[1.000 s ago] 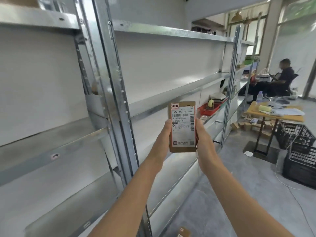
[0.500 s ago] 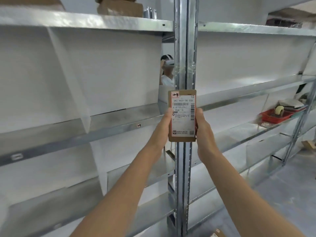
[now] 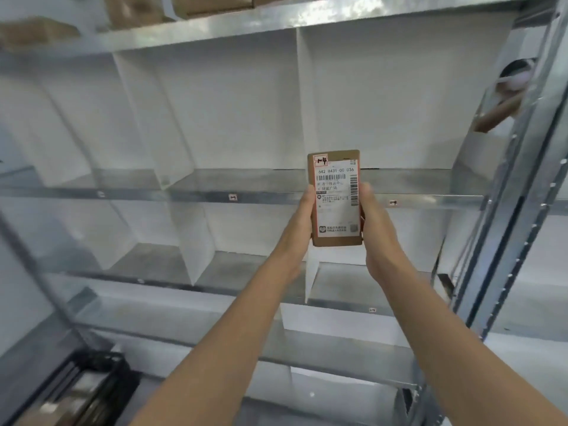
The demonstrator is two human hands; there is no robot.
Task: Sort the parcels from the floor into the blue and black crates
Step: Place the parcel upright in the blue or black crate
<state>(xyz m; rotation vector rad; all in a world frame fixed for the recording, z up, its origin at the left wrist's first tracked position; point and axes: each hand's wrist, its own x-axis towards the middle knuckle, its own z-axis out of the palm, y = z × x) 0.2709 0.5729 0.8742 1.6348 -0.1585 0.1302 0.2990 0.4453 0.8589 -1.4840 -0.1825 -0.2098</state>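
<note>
Galvanised steel shelving with white dividers (image 3: 184,195) fills the view. Small brown cardboard parcel with white label (image 3: 336,198) hangs upright before it, clamped by its long edges between left hand (image 3: 299,229) and right hand (image 3: 379,235); thumbs on front, other fingers hidden behind. Risks: edge-only grip slips; black plastic crate (image 3: 104,382) is low left, well apart, so a toss could miss; blue crate unseen, misread label means wrong crate.

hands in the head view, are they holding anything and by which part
One small brown parcel, upright, label facing the camera. The left hand grips its left long edge, the right hand its right long edge.
</note>
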